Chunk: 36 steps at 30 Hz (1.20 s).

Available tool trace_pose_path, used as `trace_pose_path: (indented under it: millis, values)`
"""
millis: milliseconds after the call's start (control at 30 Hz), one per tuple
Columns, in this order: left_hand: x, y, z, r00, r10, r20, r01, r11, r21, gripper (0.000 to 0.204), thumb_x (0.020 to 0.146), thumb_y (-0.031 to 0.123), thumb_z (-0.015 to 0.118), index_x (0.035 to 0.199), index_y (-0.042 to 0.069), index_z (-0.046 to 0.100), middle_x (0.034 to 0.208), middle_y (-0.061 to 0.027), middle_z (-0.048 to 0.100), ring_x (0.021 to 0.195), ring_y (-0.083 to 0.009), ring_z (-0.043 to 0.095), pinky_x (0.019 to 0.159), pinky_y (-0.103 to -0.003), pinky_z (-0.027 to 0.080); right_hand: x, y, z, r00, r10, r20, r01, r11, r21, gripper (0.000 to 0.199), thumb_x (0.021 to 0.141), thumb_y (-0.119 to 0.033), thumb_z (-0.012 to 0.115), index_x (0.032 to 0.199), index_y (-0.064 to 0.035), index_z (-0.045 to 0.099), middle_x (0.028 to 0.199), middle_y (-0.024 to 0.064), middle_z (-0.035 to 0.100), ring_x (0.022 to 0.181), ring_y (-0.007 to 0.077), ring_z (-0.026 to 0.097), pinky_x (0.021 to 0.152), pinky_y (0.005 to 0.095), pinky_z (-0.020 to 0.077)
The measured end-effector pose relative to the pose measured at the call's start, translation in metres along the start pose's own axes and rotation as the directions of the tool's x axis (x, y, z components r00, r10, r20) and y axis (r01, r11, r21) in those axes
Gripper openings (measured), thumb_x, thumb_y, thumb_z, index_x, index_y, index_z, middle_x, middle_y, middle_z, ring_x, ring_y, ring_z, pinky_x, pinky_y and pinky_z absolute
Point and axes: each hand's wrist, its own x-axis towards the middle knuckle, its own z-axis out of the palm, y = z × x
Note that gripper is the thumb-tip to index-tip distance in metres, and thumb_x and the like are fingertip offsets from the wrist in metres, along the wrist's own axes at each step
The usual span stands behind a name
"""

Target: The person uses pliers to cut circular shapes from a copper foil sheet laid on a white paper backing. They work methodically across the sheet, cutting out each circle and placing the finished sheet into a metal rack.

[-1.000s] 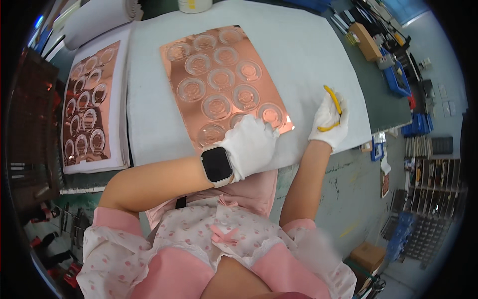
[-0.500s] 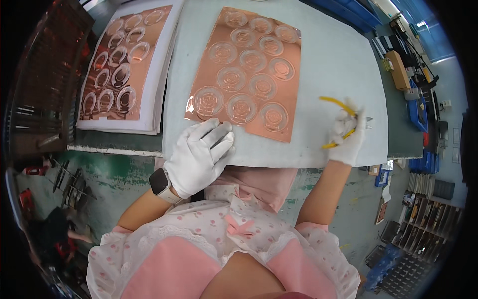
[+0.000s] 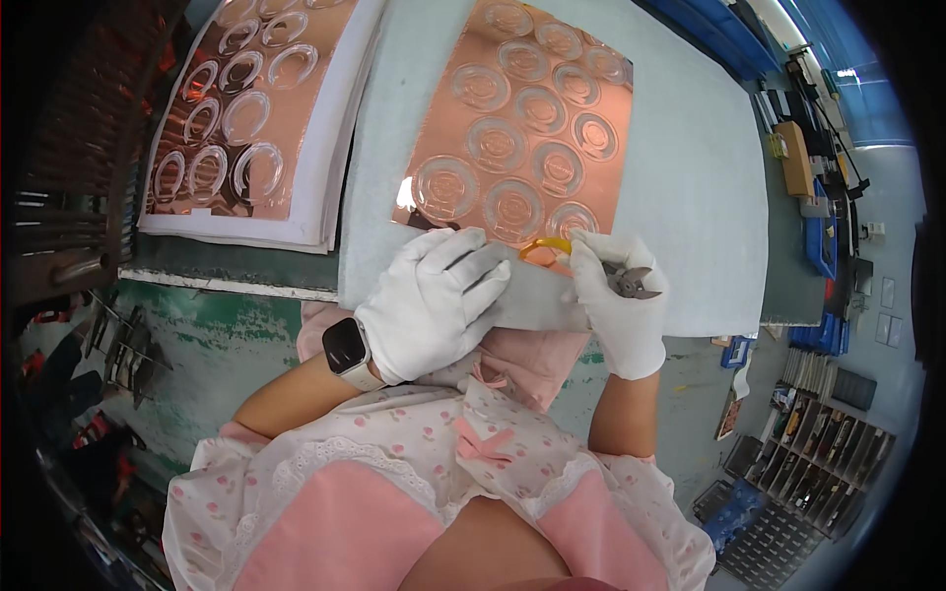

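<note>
Smartwatch: it is on the left wrist, with dark face [image 3: 345, 346].
Left hand: white-gloved [image 3: 431, 300], fingers loosely extended at the near edge of the copper sheet; I cannot tell if it pinches the edge.
Right hand: white-gloved [image 3: 623, 307], closed around the cutting pliers.
Cutting pliers: the metal head [image 3: 634, 283] points rightward from the right hand, yellow handles toward the left hand.
Copper sheet: embossed with rounds [image 3: 512, 167], it lies just beyond both hands.
White covering: under this sheet, it extends beyond the right hand [image 3: 695, 197].
Second copper sheet: beyond the left hand, leftward, on white sheets [image 3: 320, 177].
</note>
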Motion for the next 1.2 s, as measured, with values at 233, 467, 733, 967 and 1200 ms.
trace_pose_path:
  millis: [233, 467, 733, 967, 1200]
  values:
    - [0.009, 0.004, 0.008, 0.999, 0.018, 0.047, -0.017, 0.999, -0.038, 0.043, 0.068, 0.025, 0.067, 0.105, 0.007, 0.059, 0.113, -0.0084, 0.056, 0.112, -0.0273, 0.049, 0.094, -0.042, 0.040, 0.002, -0.002, 0.000, 0.993, -0.023, 0.112, 0.019, 0.999, 0.041, 0.013, 0.082, 0.006, 0.059, 0.092, -0.0005, 0.062, 0.076, 0.0022, 0.061, 0.059, 0.0022, 0.054, 0.049, 0.0171, 0.0430]
    - [0.012, 0.000, 0.009, 0.998, 0.031, 0.063, -0.027, 0.998, -0.053, 0.041, 0.068, 0.027, 0.067, 0.103, 0.007, 0.060, 0.111, -0.0074, 0.057, 0.111, -0.0265, 0.049, 0.093, -0.042, 0.040, -0.008, 0.006, -0.005, 0.965, -0.177, 0.191, 0.199, 0.975, -0.099, 0.015, 0.081, 0.009, 0.058, 0.094, 0.0017, 0.062, 0.076, 0.0009, 0.060, 0.058, 0.0020, 0.052, 0.050, 0.0172, 0.0412]
    - [0.013, 0.000, 0.009, 0.994, 0.057, 0.094, -0.057, 0.998, -0.010, 0.037, 0.071, 0.028, 0.066, 0.102, 0.008, 0.061, 0.111, -0.0069, 0.057, 0.110, -0.0259, 0.050, 0.093, -0.041, 0.040, -0.021, 0.006, -0.016, 0.982, -0.047, 0.181, 0.051, 0.999, -0.013, 0.017, 0.081, 0.009, 0.059, 0.097, 0.0022, 0.062, 0.082, 0.0013, 0.062, 0.062, 0.0029, 0.053, 0.055, 0.0167, 0.0428]
    - [0.012, 0.001, 0.012, 0.995, 0.071, 0.070, -0.070, 0.997, -0.009, 0.035, 0.072, 0.027, 0.065, 0.101, 0.008, 0.061, 0.111, -0.0074, 0.057, 0.110, -0.0262, 0.050, 0.092, -0.040, 0.041, -0.017, 0.002, -0.013, 0.999, -0.040, 0.027, 0.038, 0.997, 0.061, 0.018, 0.082, 0.008, 0.061, 0.099, 0.0005, 0.064, 0.080, 0.0001, 0.063, 0.061, 0.0012, 0.052, 0.054, 0.0152, 0.0410]
    - [0.013, 0.001, 0.011, 0.991, 0.074, 0.108, -0.073, 0.997, -0.015, 0.035, 0.073, 0.026, 0.066, 0.102, 0.008, 0.060, 0.111, -0.0074, 0.057, 0.109, -0.0260, 0.050, 0.093, -0.039, 0.041, -0.009, 0.009, -0.006, 0.990, -0.136, 0.024, 0.136, 0.991, -0.009, 0.017, 0.082, 0.006, 0.062, 0.097, -0.0011, 0.065, 0.076, -0.0002, 0.062, 0.057, 0.0000, 0.049, 0.049, 0.0154, 0.0382]
